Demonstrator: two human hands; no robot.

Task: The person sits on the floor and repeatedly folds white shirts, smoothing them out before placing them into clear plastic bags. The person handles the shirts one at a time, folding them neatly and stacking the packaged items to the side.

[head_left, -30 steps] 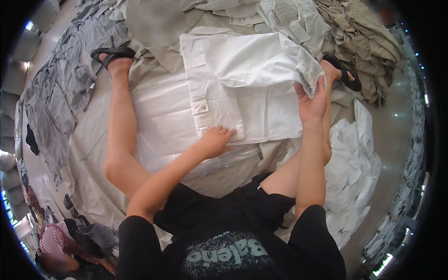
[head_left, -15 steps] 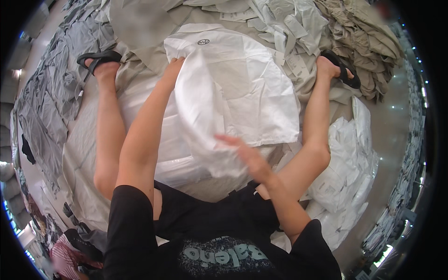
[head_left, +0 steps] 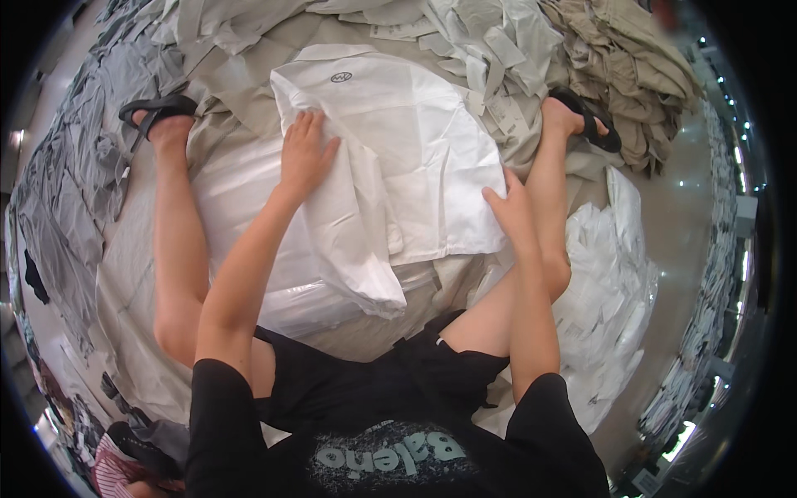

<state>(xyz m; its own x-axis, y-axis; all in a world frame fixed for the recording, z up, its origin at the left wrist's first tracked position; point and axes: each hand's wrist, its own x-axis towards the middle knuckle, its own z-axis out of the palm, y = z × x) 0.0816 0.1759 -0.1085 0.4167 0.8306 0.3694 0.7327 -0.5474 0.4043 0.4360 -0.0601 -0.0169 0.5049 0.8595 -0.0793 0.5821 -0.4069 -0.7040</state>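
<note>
Garment (head_left: 398,112), white, spread under L hand (head_left: 305,155), which is flat, not gripping; R hand (head_left: 512,205) at opp. edge, can't tell if pinching. Sleeve (head_left: 359,242) below L hand looks folded in; R side not yet.

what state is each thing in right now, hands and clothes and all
White garment: spread out, partly folded
Its sleeve: angled down toward the person
Left hand: open, resting on the garment
Right hand: at the garment's right edge, grip unclear
Grey clothes: crumpled
Tan clothes: heaped, creased
Plastic-wrapped bundle: rumpled
Black sandals: worn
</note>
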